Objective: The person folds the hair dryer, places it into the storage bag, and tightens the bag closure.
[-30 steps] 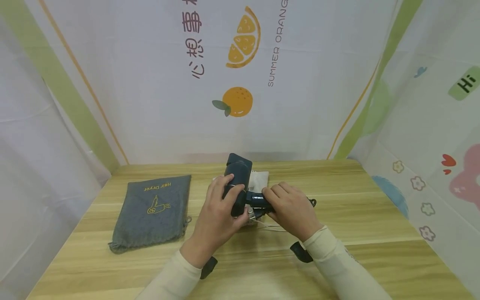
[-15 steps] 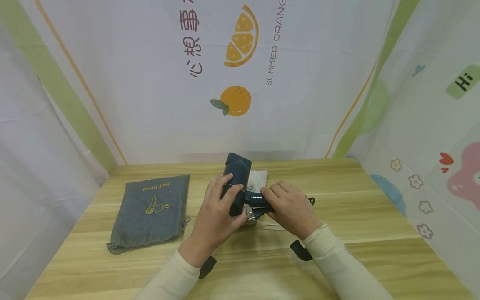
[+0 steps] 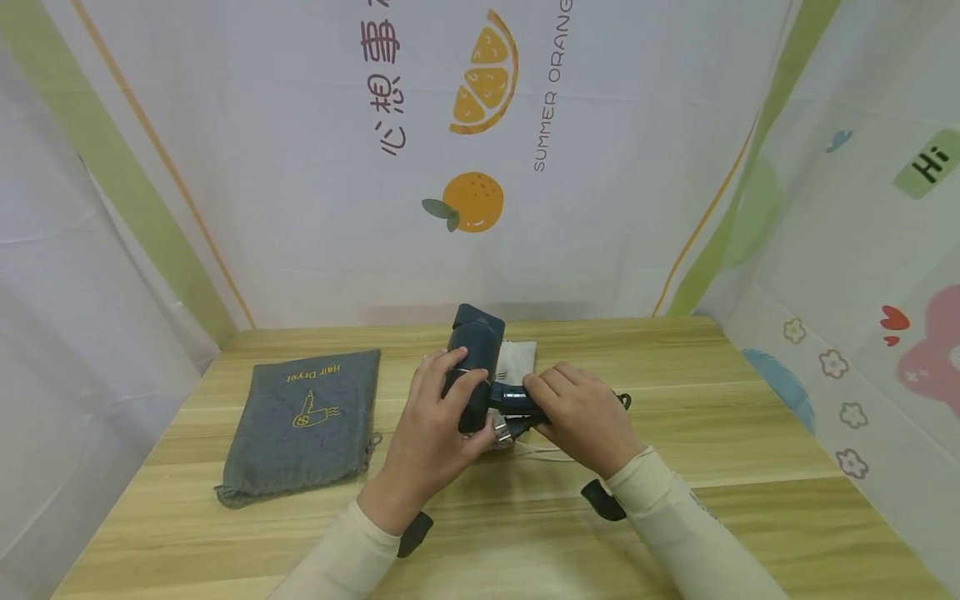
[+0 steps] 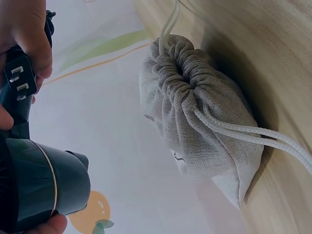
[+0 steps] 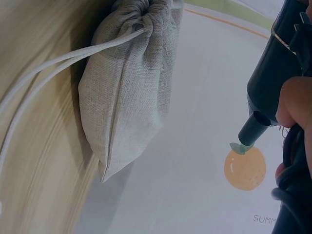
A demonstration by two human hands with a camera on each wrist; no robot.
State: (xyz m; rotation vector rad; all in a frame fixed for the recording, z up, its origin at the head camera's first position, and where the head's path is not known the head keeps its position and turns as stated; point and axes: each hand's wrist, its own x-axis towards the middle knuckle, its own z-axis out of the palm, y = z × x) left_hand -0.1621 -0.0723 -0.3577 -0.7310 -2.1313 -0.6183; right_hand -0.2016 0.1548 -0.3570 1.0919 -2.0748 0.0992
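A dark teal hair dryer (image 3: pixel 477 346) is held up over the table in both hands, its nozzle toward the back curtain. My left hand (image 3: pixel 431 417) grips the barrel, fingers over its top. Around the handle and the folded black cord (image 5: pixel 292 195) curls my right hand (image 3: pixel 581 412). The plug (image 4: pixel 20 80) with two metal prongs sticks out beside the handle in the left wrist view. Below the dryer stands a light grey drawstring bag (image 4: pixel 204 112), gathered at its mouth, mostly hidden by hands and dryer in the head view.
A flat dark grey pouch (image 3: pixel 303 425) printed "Hair Dryer" lies on the left of the wooden table (image 3: pixel 720 433). White cords (image 4: pixel 253 134) trail from the light bag. A printed white curtain (image 3: pixel 615 208) closes off the back and sides.
Both hands keep their hold on the hair dryer and stay almost in place. Only a slight shift of the head view shows.
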